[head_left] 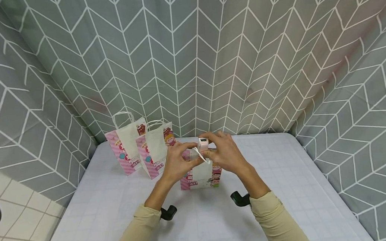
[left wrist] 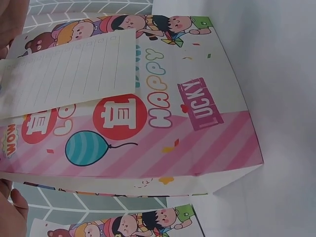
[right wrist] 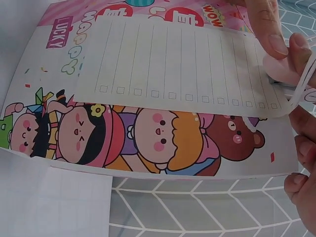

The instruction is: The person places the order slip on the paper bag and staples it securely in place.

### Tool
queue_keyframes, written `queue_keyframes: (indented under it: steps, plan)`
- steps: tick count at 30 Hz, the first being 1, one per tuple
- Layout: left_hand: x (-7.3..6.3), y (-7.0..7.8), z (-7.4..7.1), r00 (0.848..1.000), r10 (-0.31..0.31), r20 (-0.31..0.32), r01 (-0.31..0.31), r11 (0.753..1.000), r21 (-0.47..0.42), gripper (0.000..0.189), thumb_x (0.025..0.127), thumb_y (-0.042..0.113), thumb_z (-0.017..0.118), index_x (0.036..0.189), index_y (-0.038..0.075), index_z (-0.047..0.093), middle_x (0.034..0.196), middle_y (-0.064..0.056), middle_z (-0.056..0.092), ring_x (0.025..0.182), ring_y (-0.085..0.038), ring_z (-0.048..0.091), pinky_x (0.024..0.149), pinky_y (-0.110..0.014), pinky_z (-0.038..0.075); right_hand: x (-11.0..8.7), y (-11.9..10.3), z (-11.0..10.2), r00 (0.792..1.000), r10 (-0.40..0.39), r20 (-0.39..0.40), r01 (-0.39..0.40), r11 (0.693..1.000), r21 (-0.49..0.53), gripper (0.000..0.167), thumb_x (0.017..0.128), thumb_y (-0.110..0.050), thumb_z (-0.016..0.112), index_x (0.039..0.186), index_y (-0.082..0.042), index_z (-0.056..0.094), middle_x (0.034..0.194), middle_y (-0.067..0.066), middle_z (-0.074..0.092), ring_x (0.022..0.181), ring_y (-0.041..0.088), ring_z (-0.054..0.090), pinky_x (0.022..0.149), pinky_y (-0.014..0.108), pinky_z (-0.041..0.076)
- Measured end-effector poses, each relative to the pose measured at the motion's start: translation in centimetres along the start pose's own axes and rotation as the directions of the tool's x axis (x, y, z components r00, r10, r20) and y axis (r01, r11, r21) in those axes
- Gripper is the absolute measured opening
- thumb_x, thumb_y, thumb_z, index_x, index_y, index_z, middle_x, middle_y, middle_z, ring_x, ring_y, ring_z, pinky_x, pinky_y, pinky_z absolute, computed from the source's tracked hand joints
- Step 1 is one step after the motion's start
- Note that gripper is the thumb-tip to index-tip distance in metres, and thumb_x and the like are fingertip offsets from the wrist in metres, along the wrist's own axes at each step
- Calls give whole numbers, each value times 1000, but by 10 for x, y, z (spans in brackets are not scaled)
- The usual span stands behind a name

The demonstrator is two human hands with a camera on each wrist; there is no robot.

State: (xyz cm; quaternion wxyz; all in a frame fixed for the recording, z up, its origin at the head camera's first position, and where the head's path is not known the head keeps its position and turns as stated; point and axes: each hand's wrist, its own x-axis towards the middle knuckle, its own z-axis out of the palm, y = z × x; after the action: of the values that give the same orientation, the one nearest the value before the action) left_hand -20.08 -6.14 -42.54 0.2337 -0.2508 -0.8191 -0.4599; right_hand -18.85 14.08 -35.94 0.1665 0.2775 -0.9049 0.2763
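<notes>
A white-and-pink paper gift bag (head_left: 202, 179) with cartoon children stands upright on the table in front of me. Over its front lies a lined note sheet (right wrist: 182, 59) with small checkboxes, its upper end under my fingers. My right hand (head_left: 227, 153) holds a small pink-and-white stapler (head_left: 203, 143) between thumb and fingers at the bag's top edge. From the left, my left hand (head_left: 177, 162) pinches the same top edge beside the white handle (head_left: 200, 155). Only some fingertips of each hand show in the wrist views, and the stapler's mouth is partly hidden.
Two similar gift bags with raised handles, a nearer bag (head_left: 154, 149) and a farther bag (head_left: 125, 145), stand upright at the back left of the white-covered table (head_left: 270, 219). A grey patterned curtain (head_left: 189, 61) encloses the back and sides.
</notes>
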Motion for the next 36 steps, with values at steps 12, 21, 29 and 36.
queue_keyframes:
  steps: [12, 21, 29, 36]
  plan:
    - [-4, -7, -5, 999, -2, 50, 4, 999, -34, 70, 79, 32, 87, 140, 21, 56, 114, 1, 73, 113, -21, 61, 98, -51, 29, -1, 3, 3, 995, 93, 36, -98, 979, 180, 55, 87, -29, 79, 137, -17, 59, 115, 5, 64, 109, 23, 56, 103, 56, 38]
    - [-9, -14, -8, 998, -21, 65, 25, 998, -52, 64, 85, 16, 82, 140, 15, 50, 120, -7, 69, 115, -25, 61, 101, -52, 29, 1, 4, 3, 995, 103, -19, -95, 964, 250, 56, 89, -26, 78, 139, -13, 57, 122, 8, 65, 116, 27, 58, 96, 54, 48]
    - [-15, -20, -9, 998, -48, 33, 49, 998, -37, 62, 79, 12, 85, 130, 8, 50, 126, -9, 63, 119, -32, 54, 104, -56, 30, -1, 17, 1, 982, 66, -179, -10, 955, 295, 57, 86, -20, 80, 137, -10, 56, 113, 6, 69, 97, 21, 60, 86, 46, 48]
    - [-22, -29, -14, 987, -140, 81, 137, 990, 38, 66, 76, 18, 88, 130, 8, 50, 121, -10, 64, 114, -32, 56, 101, -54, 32, -5, 40, -6, 952, 158, -262, -66, 943, 327, 58, 87, -22, 79, 138, -11, 53, 96, 7, 69, 84, 20, 44, 75, 34, 34]
